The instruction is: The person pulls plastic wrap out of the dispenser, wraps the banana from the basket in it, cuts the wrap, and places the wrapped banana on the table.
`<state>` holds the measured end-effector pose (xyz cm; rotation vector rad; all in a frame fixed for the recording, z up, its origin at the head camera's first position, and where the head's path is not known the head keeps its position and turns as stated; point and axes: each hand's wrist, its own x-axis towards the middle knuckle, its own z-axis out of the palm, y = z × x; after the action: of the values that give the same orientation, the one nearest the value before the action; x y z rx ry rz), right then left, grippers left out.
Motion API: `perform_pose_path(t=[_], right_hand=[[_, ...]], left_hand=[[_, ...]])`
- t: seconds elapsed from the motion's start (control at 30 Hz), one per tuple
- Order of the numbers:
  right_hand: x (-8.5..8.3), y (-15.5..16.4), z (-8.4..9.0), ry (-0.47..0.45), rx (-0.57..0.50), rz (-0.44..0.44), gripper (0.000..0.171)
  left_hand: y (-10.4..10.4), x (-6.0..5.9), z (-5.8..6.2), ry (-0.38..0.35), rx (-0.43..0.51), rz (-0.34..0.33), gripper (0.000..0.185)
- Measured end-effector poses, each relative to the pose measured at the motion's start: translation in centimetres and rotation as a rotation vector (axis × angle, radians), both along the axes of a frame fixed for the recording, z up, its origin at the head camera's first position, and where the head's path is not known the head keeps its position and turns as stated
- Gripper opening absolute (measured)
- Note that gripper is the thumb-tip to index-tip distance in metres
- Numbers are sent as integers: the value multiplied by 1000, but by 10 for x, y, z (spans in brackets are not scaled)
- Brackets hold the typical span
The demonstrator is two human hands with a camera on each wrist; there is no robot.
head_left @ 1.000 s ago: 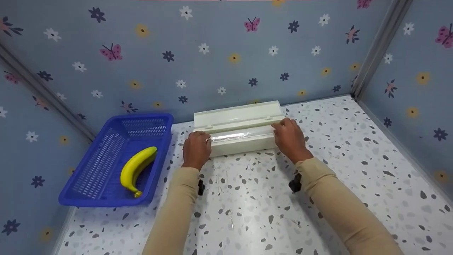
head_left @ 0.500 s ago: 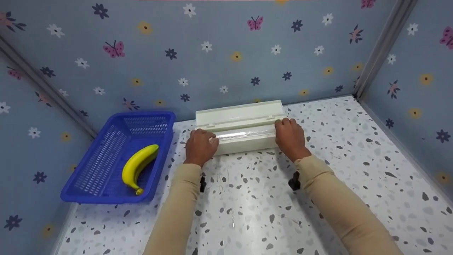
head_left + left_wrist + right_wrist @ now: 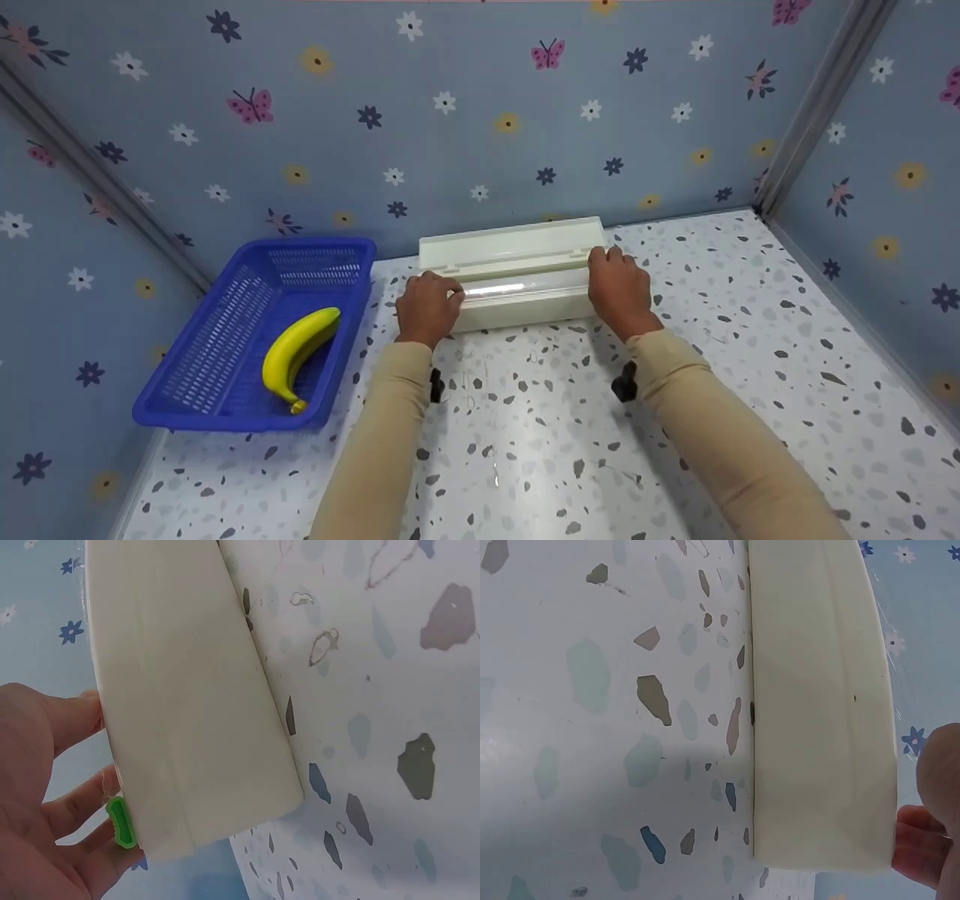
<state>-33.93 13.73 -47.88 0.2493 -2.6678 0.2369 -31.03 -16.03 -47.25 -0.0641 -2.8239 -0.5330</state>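
Now left hand (image 3: 426, 307), right hand (image 3: 619, 291) curled on wrap dispenser (image 3: 517, 281) ends; film pinch apparently, unclear.

Prob. staged booth: flowered wall panels (image 3: 465, 135), terrazzo tabletop (image 3: 735, 315).

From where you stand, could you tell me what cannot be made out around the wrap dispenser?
- Head view: fingertips of both hands hidden behind the hands' backs.
- Left wrist view: dispenser top cut off by the frame edge.
- Right wrist view: right hand mostly outside the frame.
- Film edge: too faint to trace.
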Motion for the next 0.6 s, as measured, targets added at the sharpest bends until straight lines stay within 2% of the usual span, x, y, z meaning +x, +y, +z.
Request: perform_pose_path(t=[0.17,0.27,0.6], right_hand=[[0,1,2,30,3,11,23],[0,2,3,44,9,10,18],[4,1,2,-14,-32,-14,12]], left_hand=[[3,-2,0,-19,-22,26,15],[4,-2,0,-6,-27,29,16],[5,-2,3,78,-73,-23,17]])
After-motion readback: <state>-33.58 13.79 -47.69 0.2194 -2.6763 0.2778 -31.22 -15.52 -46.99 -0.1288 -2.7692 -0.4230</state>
